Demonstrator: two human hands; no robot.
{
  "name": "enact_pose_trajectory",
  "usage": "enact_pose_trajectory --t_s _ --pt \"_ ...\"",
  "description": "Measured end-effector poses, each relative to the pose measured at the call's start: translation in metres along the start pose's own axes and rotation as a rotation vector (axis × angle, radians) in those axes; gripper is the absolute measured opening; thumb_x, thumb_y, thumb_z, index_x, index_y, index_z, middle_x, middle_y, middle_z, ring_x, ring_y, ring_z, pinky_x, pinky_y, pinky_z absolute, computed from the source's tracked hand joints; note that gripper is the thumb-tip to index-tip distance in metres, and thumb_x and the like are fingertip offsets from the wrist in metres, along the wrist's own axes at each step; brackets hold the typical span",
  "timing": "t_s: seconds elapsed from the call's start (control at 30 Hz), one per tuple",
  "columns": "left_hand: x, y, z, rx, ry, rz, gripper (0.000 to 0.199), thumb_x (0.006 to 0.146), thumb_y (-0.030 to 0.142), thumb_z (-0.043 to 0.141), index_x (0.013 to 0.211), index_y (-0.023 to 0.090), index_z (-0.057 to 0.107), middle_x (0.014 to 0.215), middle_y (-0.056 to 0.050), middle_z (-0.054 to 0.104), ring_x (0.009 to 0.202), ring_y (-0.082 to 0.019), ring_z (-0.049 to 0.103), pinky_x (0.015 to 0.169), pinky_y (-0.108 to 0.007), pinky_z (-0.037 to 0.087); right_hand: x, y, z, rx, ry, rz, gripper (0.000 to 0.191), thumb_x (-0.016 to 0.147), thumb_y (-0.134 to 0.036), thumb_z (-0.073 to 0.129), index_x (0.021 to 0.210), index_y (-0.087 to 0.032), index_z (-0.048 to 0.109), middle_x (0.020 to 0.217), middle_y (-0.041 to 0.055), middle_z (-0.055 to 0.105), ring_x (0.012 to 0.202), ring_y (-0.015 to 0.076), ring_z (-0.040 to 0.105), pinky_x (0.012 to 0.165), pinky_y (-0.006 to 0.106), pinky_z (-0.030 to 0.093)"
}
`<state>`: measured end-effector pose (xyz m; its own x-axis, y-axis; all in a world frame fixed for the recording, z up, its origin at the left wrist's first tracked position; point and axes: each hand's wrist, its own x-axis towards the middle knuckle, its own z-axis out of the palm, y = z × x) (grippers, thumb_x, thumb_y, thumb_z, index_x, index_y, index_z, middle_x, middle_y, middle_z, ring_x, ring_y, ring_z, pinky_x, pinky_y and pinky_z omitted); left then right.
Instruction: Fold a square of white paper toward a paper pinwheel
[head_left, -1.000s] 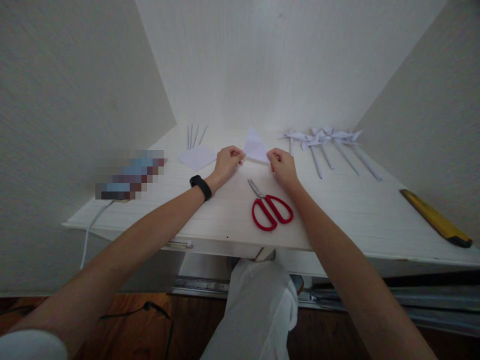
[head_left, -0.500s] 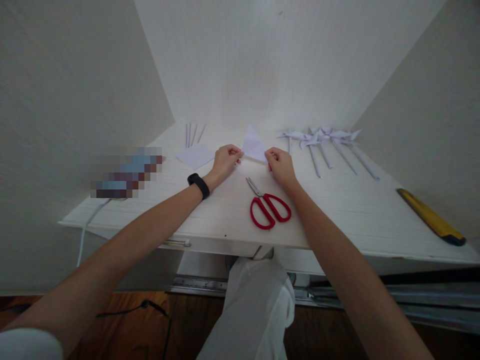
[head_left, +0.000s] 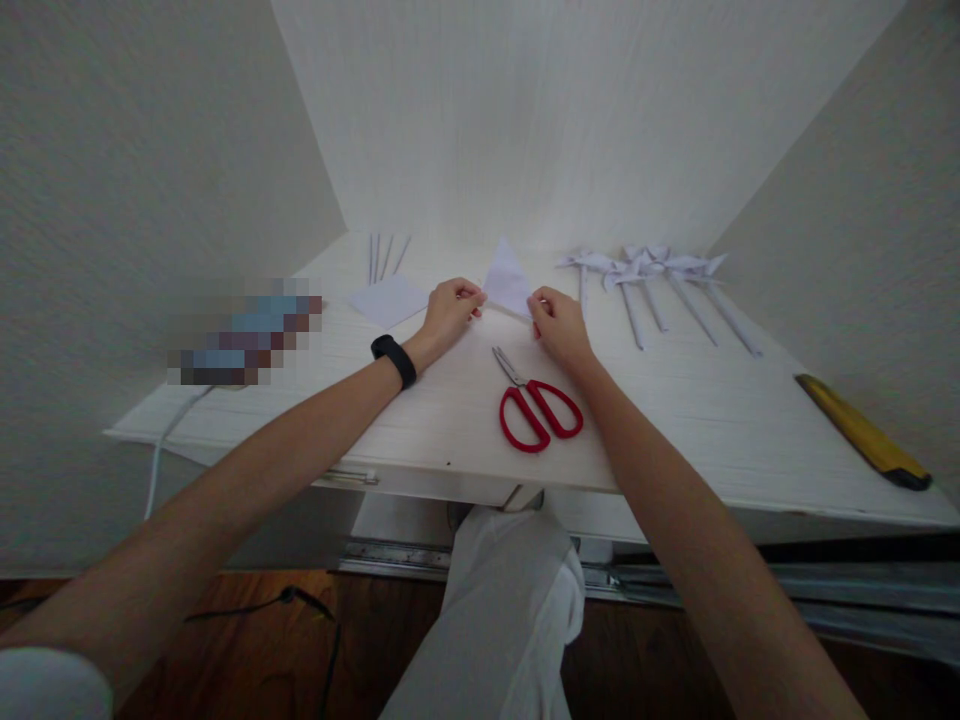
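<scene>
A white sheet of paper (head_left: 507, 278), folded into a triangle, is stretched between my hands with its tip pointing away from me. My left hand (head_left: 454, 308) pinches its left corner, and a black band circles that wrist. The right corner is pinched by my right hand (head_left: 556, 320). Just below the hands lie scissors (head_left: 528, 402) with red handles, blades nearly closed and pointing away. Left of my left hand, flat white paper (head_left: 388, 299) rests on the white table (head_left: 435, 420).
Several thin paper sticks (head_left: 386, 258) lie at the back left. Several paper pinwheels (head_left: 645, 270) on rolled sticks lie at the back right. A yellow cutter-like tool (head_left: 862, 430) sits at the right edge. A blurred-out object (head_left: 247, 335) with a white cable (head_left: 166, 430) is at the left.
The view has shifted slightly. Both hands keep their pinch on the folded paper's corners, and nothing on the table has visibly moved.
</scene>
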<state>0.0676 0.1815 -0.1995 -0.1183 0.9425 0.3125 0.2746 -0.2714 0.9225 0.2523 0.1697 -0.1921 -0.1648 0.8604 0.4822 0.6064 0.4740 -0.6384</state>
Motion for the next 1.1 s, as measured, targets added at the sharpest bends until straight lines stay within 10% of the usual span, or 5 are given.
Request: enact_pose_trajectory --t_s 1.1 --pt "-0.0031 0.0020 0.0013 -0.086 -0.003 -0.062 0.007 0.072 0.014 0.059 0.065 0.016 0.057 0.055 0.001 0.055 0.050 -0.008 0.052 0.048 -0.021 0.034 0.0001 -0.0029 0.0006 -0.089 -0.046 -0.047 0.021 0.088 -0.025 0.042 0.069 -0.020 0.049 0.049 -0.0031 0.050 0.051 0.0132 0.048 0.063 0.026 0.033"
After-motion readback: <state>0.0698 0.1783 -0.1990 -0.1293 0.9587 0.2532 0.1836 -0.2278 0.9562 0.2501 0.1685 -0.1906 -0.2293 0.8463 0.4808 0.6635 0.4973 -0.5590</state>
